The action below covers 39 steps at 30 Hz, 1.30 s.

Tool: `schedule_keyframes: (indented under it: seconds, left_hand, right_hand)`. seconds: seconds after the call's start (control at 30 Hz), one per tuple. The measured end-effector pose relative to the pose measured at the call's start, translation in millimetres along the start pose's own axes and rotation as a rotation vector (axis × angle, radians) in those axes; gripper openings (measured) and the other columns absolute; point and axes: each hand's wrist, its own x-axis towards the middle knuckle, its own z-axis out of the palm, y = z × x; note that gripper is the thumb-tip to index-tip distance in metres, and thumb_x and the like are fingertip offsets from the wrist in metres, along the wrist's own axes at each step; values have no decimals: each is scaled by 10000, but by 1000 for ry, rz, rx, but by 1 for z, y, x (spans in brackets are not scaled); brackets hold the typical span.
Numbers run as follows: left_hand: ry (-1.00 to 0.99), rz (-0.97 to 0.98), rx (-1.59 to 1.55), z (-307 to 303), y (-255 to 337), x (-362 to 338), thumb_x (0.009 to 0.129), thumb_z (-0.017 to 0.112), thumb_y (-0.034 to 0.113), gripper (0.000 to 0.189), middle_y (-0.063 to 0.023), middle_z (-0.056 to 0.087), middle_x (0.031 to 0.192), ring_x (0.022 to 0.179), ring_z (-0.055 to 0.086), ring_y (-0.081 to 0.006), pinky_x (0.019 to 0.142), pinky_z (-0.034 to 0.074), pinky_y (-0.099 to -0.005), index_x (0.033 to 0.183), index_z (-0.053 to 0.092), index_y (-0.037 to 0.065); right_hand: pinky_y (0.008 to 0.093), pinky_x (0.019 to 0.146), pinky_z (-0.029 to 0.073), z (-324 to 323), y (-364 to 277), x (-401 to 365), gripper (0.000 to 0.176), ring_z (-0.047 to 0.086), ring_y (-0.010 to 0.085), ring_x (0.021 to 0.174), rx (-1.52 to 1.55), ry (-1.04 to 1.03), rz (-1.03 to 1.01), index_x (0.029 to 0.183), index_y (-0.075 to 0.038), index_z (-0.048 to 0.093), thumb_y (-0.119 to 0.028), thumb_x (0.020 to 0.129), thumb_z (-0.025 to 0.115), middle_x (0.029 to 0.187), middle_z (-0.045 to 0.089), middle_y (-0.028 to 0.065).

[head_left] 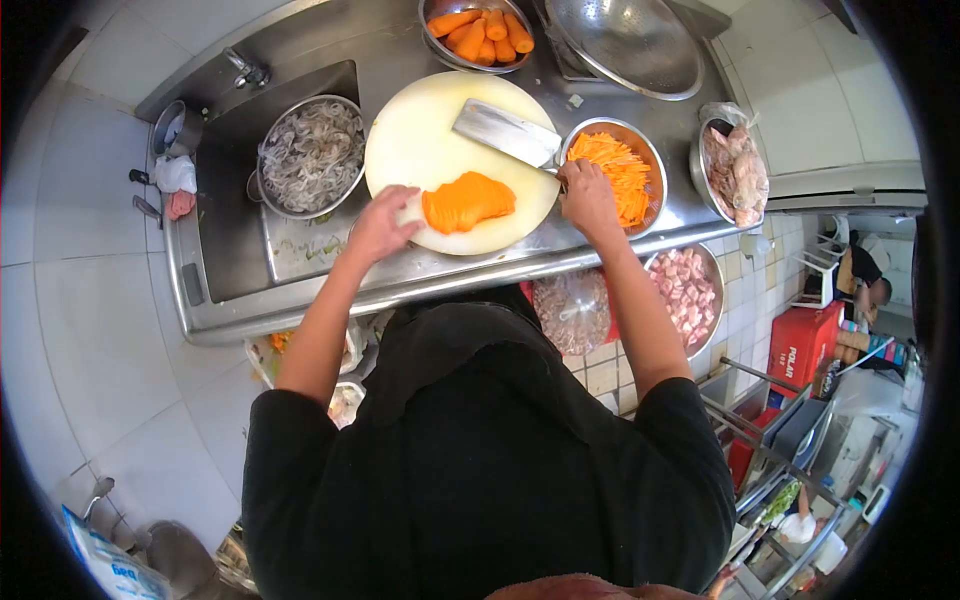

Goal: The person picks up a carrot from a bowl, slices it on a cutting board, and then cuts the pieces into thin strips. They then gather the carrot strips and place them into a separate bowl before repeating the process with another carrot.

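Note:
My right hand (588, 195) is wrapped round the handle of a cleaver (505, 132), whose broad blade lies over the far right part of a round, pale cutting board (400, 125). Sliced carrot (468, 202) forms an overlapping, fanned pile near the board's front edge. Just left of that pile is my left hand (385, 224), its fingers apart and fingertips at the board's edge. Beside my right hand stands a steel bowl (658, 190) of carrot strips (612, 172).
A bowl of greyish strips (312, 158) stands in the sink (225, 235). Peeled carrots (480, 36) fill a bowl behind the board, near a large colander (630, 40). Raw meat pieces (735, 170) sit at right; diced meat (685, 295) is below the counter edge.

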Motion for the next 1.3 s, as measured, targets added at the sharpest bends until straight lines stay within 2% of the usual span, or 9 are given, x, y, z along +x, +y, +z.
schedule_keyframes:
  seconds: [0.13,0.23,0.43,0.67,0.77,0.9,0.93,1.1,1.3]
  left_hand:
    - [161,235,88,34,-15,-13,738,916,199,605,-167,650,1305,1195,631,-380,1043,507,-439,1273,680,42]
    - [200,228,108,46,-17,-8,735,921,205,618,-170,653,1284,1189,632,-377,1031,508,-438,1279,677,39]
    - [216,331,184,38,5,-3,730,916,359,758,-171,610,1384,1318,559,-366,1111,427,-503,1369,644,56]
    - [-11,316,355,61,13,39,732,873,502,1032,-199,491,1581,1492,421,-367,1204,286,-528,1557,469,31]
    - [-41,310,325,60,8,41,743,867,505,1017,-198,488,1582,1501,409,-362,1212,271,-530,1550,475,27]
    - [64,322,443,64,15,35,761,851,521,966,-179,493,1570,1495,412,-348,1235,231,-572,1525,504,42]
    - [117,329,495,65,19,34,766,845,530,947,-172,496,1564,1492,414,-342,1241,220,-583,1512,517,47]
    - [14,487,411,77,30,47,841,786,524,852,-164,511,1569,1494,418,-339,1232,229,-619,1519,529,77]
    - [-5,349,490,97,33,60,901,737,498,721,-111,544,1557,1468,453,-314,1196,304,-599,1484,573,107]
  right_hand:
    - [512,947,525,7,3,17,232,674,391,1068,-32,-92,48,1073,1,594,-76,859,639,1105,699,225]
    - [539,913,530,9,-2,23,243,694,422,1017,-63,-188,80,1106,-8,585,-83,878,621,1053,713,244]
    - [539,869,521,-13,-38,-22,282,679,493,972,360,-213,388,1067,13,567,-160,858,642,960,707,286]
    - [411,717,516,9,-36,-100,346,625,257,755,774,-226,571,1123,32,559,-176,860,646,789,606,152]
    - [304,500,433,-4,-52,-115,334,521,132,537,898,-235,599,1194,1,519,-94,888,615,734,540,37]
    - [303,500,435,-8,-59,-120,563,515,116,546,992,-378,656,1472,-42,530,-87,914,593,723,538,21]
    - [365,728,550,-14,-58,-119,563,691,255,749,884,-462,664,1478,1,558,-247,979,632,938,735,186]
    - [441,1058,501,-30,-66,-114,607,681,409,1215,665,-405,596,1410,5,632,-482,1049,593,1290,689,311]
    - [450,1057,498,-34,-65,-131,581,664,424,1243,609,-413,572,1397,10,636,-466,1070,570,1265,692,316]
